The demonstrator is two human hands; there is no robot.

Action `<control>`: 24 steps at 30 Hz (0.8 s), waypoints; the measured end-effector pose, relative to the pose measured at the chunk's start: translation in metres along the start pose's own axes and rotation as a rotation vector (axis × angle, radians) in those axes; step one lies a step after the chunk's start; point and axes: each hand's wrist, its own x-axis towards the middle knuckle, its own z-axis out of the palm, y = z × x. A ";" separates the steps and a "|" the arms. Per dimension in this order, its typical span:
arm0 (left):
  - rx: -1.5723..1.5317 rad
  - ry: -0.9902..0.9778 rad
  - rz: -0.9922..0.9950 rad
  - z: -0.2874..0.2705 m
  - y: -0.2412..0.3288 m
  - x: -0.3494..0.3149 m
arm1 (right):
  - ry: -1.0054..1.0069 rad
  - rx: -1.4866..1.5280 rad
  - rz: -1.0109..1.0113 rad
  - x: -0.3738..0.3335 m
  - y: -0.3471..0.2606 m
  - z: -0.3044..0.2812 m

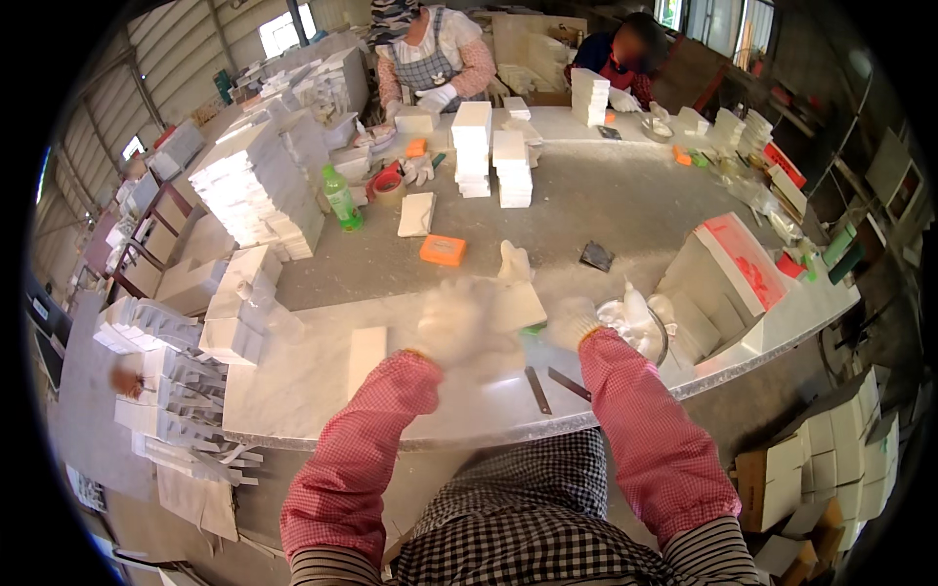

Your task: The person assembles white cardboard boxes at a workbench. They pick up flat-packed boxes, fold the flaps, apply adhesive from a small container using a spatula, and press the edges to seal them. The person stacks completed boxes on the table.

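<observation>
My left hand (454, 314), in a pale glove, is smeared by motion above the near part of the table; its fingers cannot be made out. My right hand (571, 320), gloved too, is blurred beside a metal bowl (666, 335) with white material and a white bottle (636, 305) in it. Between the hands lies a pale flat piece (520, 307), partly hidden by the left hand's blur. Two dark flat blades (537, 391) rest near the table's front edge. A cream rectangular slab (368, 357) lies left of my left hand.
An orange block (443, 250) and a dark square pad (596, 256) lie farther back. White slab stacks (473, 146) stand mid-table; a taller stack (256, 186), green bottle (342, 198) and tape roll (388, 186) are left. A red-marked box (743, 269) stands right. Two people work opposite.
</observation>
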 end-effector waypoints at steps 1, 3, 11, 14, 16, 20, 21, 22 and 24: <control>-0.002 0.021 0.001 0.003 -0.005 -0.005 | -0.020 0.059 0.087 -0.008 -0.009 -0.014; 0.010 0.030 0.004 0.007 -0.009 -0.008 | -0.019 0.178 0.261 -0.030 -0.019 -0.042; -0.014 -0.003 0.007 0.007 0.002 0.007 | 0.287 0.942 0.235 -0.082 -0.016 -0.049; -0.091 0.050 0.054 0.014 -0.005 0.010 | 0.311 0.827 0.134 -0.082 -0.024 -0.047; -0.114 0.085 0.082 0.019 -0.008 0.011 | 0.281 0.870 0.171 -0.066 -0.028 -0.051; -0.108 0.087 0.094 0.018 -0.010 0.012 | 0.239 0.900 0.224 -0.017 -0.026 -0.055; -0.104 0.066 0.080 0.017 -0.009 0.013 | 0.260 0.887 0.206 -0.015 -0.025 -0.052; -0.101 0.045 0.068 0.016 -0.007 0.015 | 0.263 0.887 0.206 -0.019 -0.023 -0.050; -0.107 0.036 0.052 0.017 -0.010 0.012 | 0.254 0.885 0.185 -0.033 -0.026 -0.048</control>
